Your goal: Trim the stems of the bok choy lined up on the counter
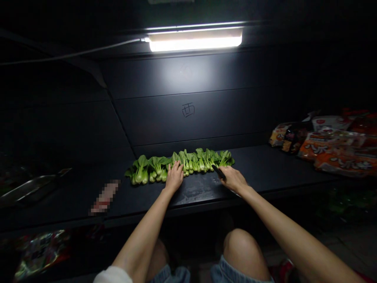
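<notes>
Bok choy [179,167] lies in one tight row on the dark counter [265,165], every head apparently whole, though the dim view leaves that uncertain. The left hand [174,177] rests open on the row, fingers spread. The right hand [235,179] closes around a dark knife [219,173] at the row's right end. Orange printed packets [338,153] sit farther right of the row.

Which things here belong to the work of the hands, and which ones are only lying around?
In use:
- left hand, pressing on the row of bok choy
- right hand, gripping a black knife

Lying around:
- metal pan
- blurred packet
- orange printed bags
- colourful bag
</notes>
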A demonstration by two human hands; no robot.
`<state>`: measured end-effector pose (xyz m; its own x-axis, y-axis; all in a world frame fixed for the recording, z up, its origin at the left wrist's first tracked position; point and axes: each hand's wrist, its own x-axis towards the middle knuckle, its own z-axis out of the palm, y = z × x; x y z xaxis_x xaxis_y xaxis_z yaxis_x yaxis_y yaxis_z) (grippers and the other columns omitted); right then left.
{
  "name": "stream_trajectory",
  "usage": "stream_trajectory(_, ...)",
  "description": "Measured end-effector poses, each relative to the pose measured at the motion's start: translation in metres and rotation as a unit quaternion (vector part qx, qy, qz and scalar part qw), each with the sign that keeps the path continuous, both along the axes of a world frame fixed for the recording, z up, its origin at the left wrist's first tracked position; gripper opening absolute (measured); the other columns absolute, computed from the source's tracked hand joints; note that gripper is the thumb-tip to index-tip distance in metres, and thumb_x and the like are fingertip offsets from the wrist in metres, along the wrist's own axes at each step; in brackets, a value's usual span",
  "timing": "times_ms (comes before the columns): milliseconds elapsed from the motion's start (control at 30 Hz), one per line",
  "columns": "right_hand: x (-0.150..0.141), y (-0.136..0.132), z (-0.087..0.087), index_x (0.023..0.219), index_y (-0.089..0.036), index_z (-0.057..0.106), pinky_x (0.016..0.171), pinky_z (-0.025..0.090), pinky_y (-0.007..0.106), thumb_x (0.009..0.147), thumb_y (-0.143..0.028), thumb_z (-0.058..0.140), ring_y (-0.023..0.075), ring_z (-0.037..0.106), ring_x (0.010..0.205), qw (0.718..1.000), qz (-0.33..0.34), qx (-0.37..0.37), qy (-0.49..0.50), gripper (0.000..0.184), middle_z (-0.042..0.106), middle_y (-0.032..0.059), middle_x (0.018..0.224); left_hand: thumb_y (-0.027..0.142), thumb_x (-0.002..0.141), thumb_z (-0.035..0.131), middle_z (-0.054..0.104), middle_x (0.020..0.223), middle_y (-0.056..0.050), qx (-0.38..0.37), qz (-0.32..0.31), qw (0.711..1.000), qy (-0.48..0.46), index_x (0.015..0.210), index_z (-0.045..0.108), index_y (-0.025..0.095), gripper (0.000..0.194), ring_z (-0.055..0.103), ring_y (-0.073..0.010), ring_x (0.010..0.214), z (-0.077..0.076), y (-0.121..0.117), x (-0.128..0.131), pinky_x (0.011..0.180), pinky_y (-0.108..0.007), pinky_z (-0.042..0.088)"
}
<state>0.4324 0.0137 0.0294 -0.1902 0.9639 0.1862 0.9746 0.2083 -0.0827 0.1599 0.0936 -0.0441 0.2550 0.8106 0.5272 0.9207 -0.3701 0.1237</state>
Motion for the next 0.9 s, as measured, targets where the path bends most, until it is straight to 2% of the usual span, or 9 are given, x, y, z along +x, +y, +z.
stream_trajectory(167,-0.019,0.002,0.000,0.115,-0.017,0.055,0.080,0.039,0.027,0.087,-0.024,0.051,0.0223,0.058,0.104,1.000,0.017,0.003,-0.007,0.030,0.065,0.0114,0.110,0.019,0.090,0.041,0.046,0.143,-0.015,0.005,0.007,1.000,0.000,0.126,0.055,0.016,0.039,0.034,-0.0265,0.138,0.003,-0.003,-0.010,0.114,-0.055,0.022)
stream_trajectory(467,-0.052,0.007,-0.004,0.113,-0.018,0.057,0.080,0.039,0.026,0.087,-0.025,0.050,0.0215,0.057,0.105,0.999,0.051,0.004,-0.009,0.028,0.065,0.0108,0.112,0.020,0.090,0.040,0.046,0.143,-0.015,-0.004,0.035,0.999,0.013,0.127,0.054,0.015,0.039,0.034,-0.0265,0.138,0.004,-0.010,-0.033,0.114,-0.053,0.022)
stream_trajectory(700,-0.079,0.011,-0.007,0.113,-0.019,0.057,0.081,0.039,0.025,0.087,-0.027,0.049,0.0207,0.057,0.105,0.996,0.093,0.010,0.008,0.028,0.066,0.0098,0.110,0.020,0.090,0.040,0.045,0.143,-0.015,0.012,0.037,0.999,0.003,0.127,0.054,0.016,0.040,0.034,-0.0268,0.138,0.003,-0.013,-0.047,0.113,-0.054,0.024)
stream_trajectory(900,-0.099,0.011,-0.007,0.106,-0.019,0.059,0.079,0.039,0.025,0.084,-0.023,0.050,0.0211,0.058,0.102,0.996,0.091,-0.005,-0.016,0.024,0.067,0.0099,0.103,0.020,0.090,0.039,0.044,0.144,-0.015,-0.005,0.059,0.998,0.011,0.128,0.053,0.015,0.041,0.033,-0.0267,0.139,0.005,-0.020,-0.062,0.113,-0.054,0.024)
